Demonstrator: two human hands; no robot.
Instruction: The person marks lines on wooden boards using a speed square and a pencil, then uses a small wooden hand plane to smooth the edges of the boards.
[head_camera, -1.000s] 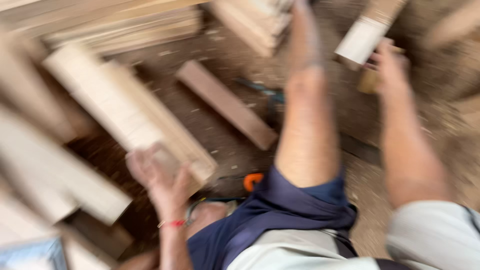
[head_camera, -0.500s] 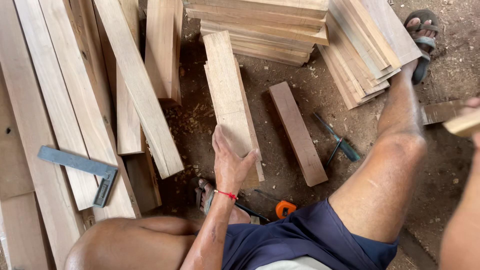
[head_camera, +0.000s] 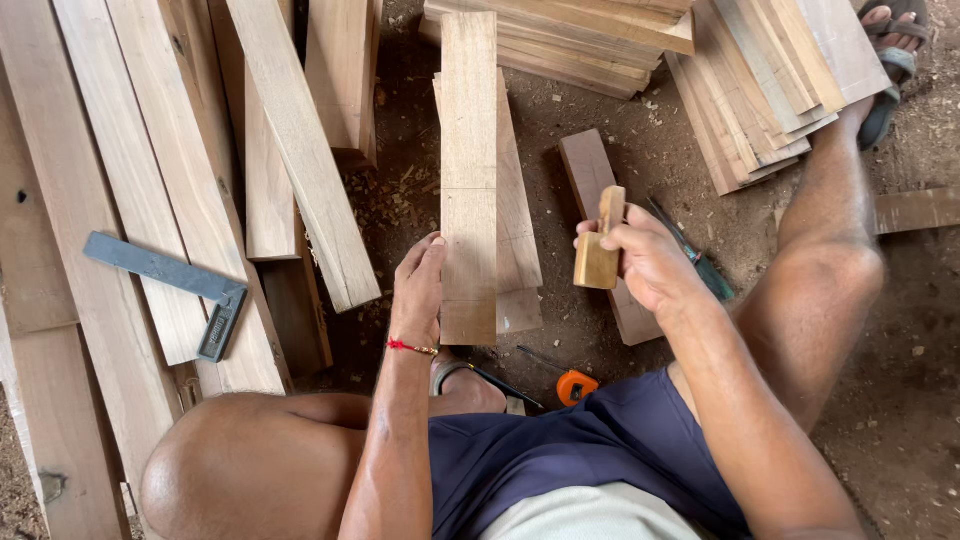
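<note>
I sit on a dirt floor with a long pale wooden plank (head_camera: 469, 160) lying lengthwise in front of me, stacked on another plank (head_camera: 518, 250). My left hand (head_camera: 420, 285), with a red thread at the wrist, rests against the plank's left edge near its close end. My right hand (head_camera: 640, 262) is closed around a small wooden block-shaped tool (head_camera: 598, 245), held just right of the plank and above a darker short board (head_camera: 600, 200).
Long planks (head_camera: 290, 150) lie to the left, with a metal try square (head_camera: 185, 285) on them. Stacks of boards (head_camera: 760, 80) sit at the back and back right. An orange tape measure (head_camera: 576, 386) and a green-handled tool (head_camera: 700, 265) lie on the ground. My right foot wears a sandal (head_camera: 890, 60).
The view has steadied. My right hand has come in from the right with the small wooden tool and is now beside the plank. My left hand stays on the plank's near end.
</note>
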